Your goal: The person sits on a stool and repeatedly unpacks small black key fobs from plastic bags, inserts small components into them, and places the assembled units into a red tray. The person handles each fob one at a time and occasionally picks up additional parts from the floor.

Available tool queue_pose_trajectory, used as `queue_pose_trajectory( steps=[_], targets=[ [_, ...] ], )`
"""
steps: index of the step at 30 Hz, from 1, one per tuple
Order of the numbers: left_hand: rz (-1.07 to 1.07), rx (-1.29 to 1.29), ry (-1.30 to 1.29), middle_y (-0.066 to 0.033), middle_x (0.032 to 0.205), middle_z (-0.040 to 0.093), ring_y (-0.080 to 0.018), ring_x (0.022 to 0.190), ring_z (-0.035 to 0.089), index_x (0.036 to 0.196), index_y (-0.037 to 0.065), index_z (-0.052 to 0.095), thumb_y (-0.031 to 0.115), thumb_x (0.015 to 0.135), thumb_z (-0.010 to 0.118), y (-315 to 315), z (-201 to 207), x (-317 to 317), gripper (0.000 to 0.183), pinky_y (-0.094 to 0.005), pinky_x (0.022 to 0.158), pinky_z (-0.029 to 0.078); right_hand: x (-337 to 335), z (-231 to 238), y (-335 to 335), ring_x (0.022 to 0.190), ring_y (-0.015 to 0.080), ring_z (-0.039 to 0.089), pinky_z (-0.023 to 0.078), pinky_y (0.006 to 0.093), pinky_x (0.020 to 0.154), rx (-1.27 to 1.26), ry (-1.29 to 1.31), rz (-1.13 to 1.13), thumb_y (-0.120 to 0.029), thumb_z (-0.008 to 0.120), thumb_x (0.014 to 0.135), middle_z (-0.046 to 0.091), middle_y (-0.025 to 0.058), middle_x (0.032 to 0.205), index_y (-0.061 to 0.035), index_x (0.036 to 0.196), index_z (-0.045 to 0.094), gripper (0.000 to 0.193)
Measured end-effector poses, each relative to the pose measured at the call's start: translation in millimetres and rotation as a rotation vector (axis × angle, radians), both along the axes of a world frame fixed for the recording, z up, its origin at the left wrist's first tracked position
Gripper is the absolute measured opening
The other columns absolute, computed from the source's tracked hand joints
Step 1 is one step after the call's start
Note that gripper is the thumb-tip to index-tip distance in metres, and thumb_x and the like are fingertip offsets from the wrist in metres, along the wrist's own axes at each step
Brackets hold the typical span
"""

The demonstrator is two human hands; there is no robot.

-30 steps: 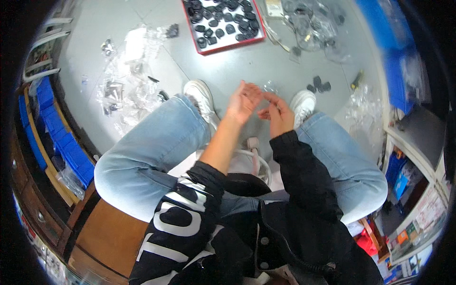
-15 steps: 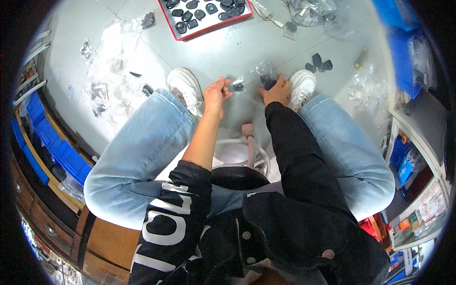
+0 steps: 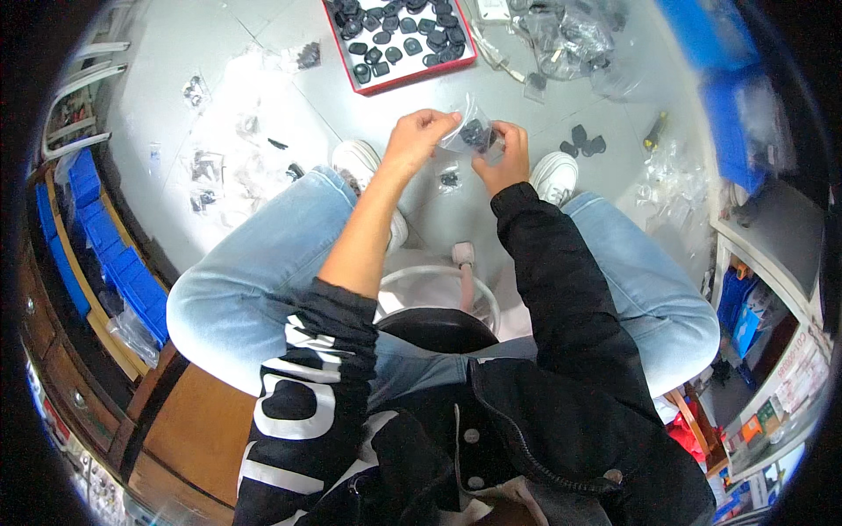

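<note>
Between my two hands is a clear plastic bag (image 3: 474,131) with small black parts inside. My left hand (image 3: 419,138) pinches its upper left edge between thumb and fingers. On the other side, my right hand (image 3: 503,158) grips the bag with curled fingers, partly hiding it. Just below the held bag, a smaller clear bag (image 3: 449,179) with dark pieces lies on the floor between my shoes. Beyond my hands stands a shallow red-edged box (image 3: 410,77) holding many black key-fob-like shells (image 3: 394,54).
Several loose black pieces (image 3: 579,136) lie beyond my right shoe (image 3: 554,178). Clear bags (image 3: 230,167) are spread over the floor at left, with more bags (image 3: 561,44) at far right. Blue bins (image 3: 103,230) line the left side; an open shelf (image 3: 761,324) stands at right.
Both hands have moved forward, lifting the bag of black parts. My left hand has let go of the smaller bag, which now lies on the floor, and grips the bag's edge.
</note>
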State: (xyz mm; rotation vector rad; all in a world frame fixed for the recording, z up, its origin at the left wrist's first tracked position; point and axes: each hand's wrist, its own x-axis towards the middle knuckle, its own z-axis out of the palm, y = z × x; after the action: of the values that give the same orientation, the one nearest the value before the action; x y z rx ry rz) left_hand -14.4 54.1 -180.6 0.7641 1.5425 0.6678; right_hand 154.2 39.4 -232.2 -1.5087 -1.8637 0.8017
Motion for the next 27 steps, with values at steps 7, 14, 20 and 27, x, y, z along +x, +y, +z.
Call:
queue_pose_trajectory(
  steps=[7, 14, 20, 27],
  targets=[
    [-0.294, 0.327, 0.062, 0.0050, 0.058, 0.046, -0.0032, 0.050, 0.041, 0.081, 0.005, 0.059, 0.022, 0.081, 0.053, 10, 109, -25, 0.018, -0.0185, 0.045, 0.036, -7, 112, 11, 0.092, 0.0260, 0.049, 0.042, 0.0330, 0.078, -0.028, 0.181, 0.130, -0.007, 0.066, 0.057, 0.046, 0.0128, 0.101, -0.0026, 0.105, 0.045, 0.053],
    [-0.159, 0.358, -0.177, 0.0054, 0.061, 0.051, -0.0029, 0.050, 0.041, 0.078, 0.007, 0.059, 0.018, 0.079, 0.057, -14, 170, -33, 0.011, -0.0176, 0.046, 0.032, 10, 195, 5, 0.096, 0.0173, 0.048, 0.044, 0.0287, 0.075, -0.184, 0.069, 0.237, -0.008, 0.068, 0.062, 0.044, 0.0079, 0.115, -0.0075, 0.116, 0.042, 0.059],
    [0.165, 0.373, -0.538, 0.0019, 0.063, 0.050, -0.0054, 0.054, 0.042, 0.082, 0.004, 0.057, 0.016, 0.082, 0.052, -27, 178, -33, 0.013, -0.0204, 0.051, 0.036, 6, 230, 12, 0.088, 0.0158, 0.050, 0.048, 0.0283, 0.067, -0.363, 0.600, 0.168, 0.000, 0.063, 0.064, 0.043, 0.0088, 0.112, -0.0029, 0.112, 0.042, 0.052],
    [0.200, 0.369, -0.637, 0.0003, 0.076, 0.056, -0.0061, 0.065, 0.047, 0.095, 0.003, 0.055, 0.016, 0.084, 0.046, -17, 185, -46, 0.019, -0.0215, 0.055, 0.037, -12, 236, 22, 0.087, 0.0122, 0.048, 0.047, 0.0238, 0.068, -0.318, 0.689, 0.173, 0.007, 0.059, 0.064, 0.042, 0.0080, 0.114, -0.0026, 0.113, 0.041, 0.053]
  ],
)
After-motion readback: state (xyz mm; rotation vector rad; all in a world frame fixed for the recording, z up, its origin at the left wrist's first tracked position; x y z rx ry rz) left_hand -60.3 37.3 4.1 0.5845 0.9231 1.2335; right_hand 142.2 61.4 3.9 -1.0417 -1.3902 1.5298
